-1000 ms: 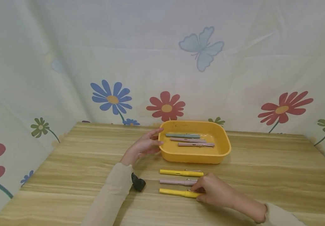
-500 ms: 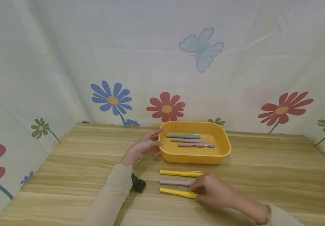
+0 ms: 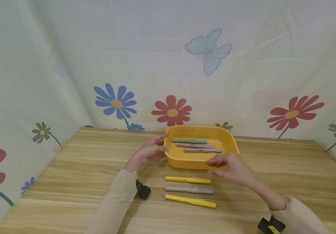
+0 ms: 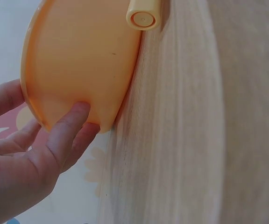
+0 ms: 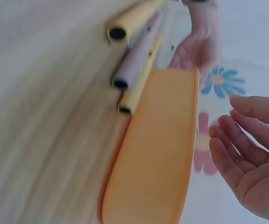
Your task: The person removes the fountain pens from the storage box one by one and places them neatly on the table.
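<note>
A yellow plastic basket (image 3: pixel 191 163) stands on the table; inside lie a teal pen (image 3: pixel 187 141) and two pale pink pens (image 3: pixel 195 150). My left hand (image 3: pixel 147 152) rests its fingers against the basket's left end, pressing the outer wall in the left wrist view. In front of the basket lie a yellow pen (image 3: pixel 179 179), a lilac pen (image 3: pixel 182 189) and another yellow pen (image 3: pixel 182 199), roughly parallel. My right hand (image 3: pixel 235 169) hovers by the basket's front right corner, holding nothing. Its fingers are loosely bent and apart from the basket in the right wrist view (image 5: pixel 256 144).
A wood-grain table (image 3: pixel 97 156) carries everything. Behind it hangs a pale cloth (image 3: pixel 144 58) printed with flowers and a butterfly, close to the basket's far side. A black wrist device (image 3: pixel 270 225) sits by the right sleeve, another (image 3: pixel 143 189) by the left.
My right hand has let go of the front yellow pen and moved up and away to the basket's front right corner. The left hand, basket and pens stay about where they were.
</note>
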A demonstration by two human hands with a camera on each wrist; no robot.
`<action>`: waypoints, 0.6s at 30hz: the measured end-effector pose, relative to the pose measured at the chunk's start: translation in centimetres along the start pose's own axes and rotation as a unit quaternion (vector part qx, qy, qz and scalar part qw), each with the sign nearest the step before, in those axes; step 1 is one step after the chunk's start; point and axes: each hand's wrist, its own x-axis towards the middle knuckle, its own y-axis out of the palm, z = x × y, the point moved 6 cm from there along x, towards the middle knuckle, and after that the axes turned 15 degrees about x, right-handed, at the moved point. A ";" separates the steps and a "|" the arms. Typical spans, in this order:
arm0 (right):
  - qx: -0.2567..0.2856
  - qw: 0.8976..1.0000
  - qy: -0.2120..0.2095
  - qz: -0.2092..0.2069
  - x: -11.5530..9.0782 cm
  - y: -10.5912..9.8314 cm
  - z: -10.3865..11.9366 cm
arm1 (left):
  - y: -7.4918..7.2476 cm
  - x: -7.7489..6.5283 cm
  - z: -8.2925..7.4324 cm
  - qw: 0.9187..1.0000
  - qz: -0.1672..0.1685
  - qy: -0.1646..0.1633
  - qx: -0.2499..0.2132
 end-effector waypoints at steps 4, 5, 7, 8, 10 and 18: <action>0.012 0.999 0.028 -0.015 0.6 -1.4 -1.4 | 0.1 0.1 0.0 1.000 0.000 0.004 -0.001; 0.014 0.999 0.037 -0.016 0.8 -1.7 -1.8 | 0.1 0.1 0.0 1.000 0.001 0.003 -0.001; 0.019 0.998 0.052 -0.021 1.2 -2.0 -2.7 | 0.0 0.1 0.0 1.000 0.002 0.002 0.001; 0.018 0.998 0.055 -0.023 1.5 -2.2 -3.1 | 0.0 0.1 0.1 1.000 0.003 0.001 0.002; 0.019 0.998 0.056 -0.026 2.1 -2.4 -3.8 | 0.0 0.1 0.1 1.000 0.002 -0.002 0.003; 0.010 0.997 0.074 -0.001 4.0 -2.3 -6.4 | -0.1 0.2 0.2 1.000 -0.002 -0.004 0.000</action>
